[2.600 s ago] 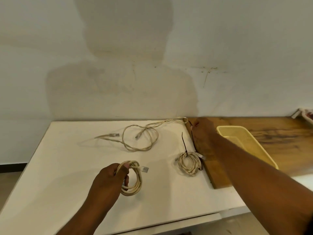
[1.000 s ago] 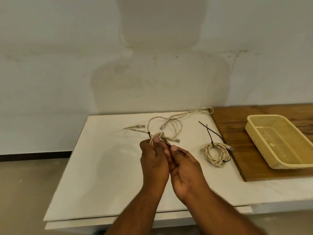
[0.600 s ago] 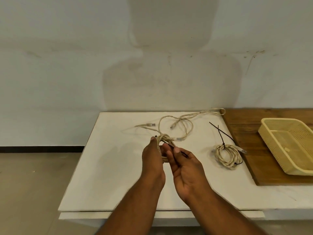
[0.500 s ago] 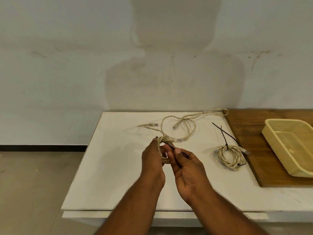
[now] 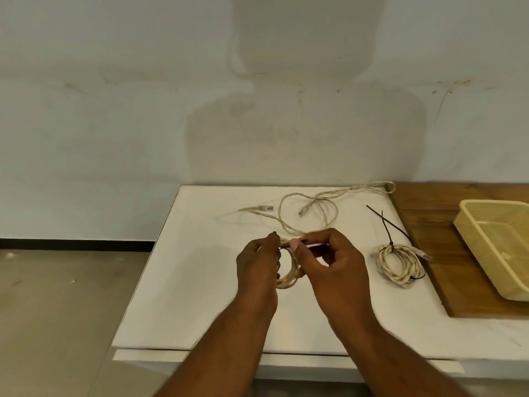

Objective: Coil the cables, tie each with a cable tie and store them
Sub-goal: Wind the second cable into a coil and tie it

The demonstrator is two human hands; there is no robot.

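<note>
My left hand grips a small beige coiled cable above the white table. My right hand pinches a black cable tie at the top of that coil; most of the tie is hidden by my fingers. To the right lies a second coiled cable, bound with a black tie whose tail sticks up. An uncoiled beige cable sprawls at the back of the table. A yellow plastic basket stands at the far right.
The basket rests on a brown wooden board that lies over the table's right part. A wall stands right behind the table. Grey floor lies to the left, beyond the table's left edge.
My right hand left the far side of the table and joined my left at the coil with a black tie. Since half a second ago its fingers have curled over the coil's top.
</note>
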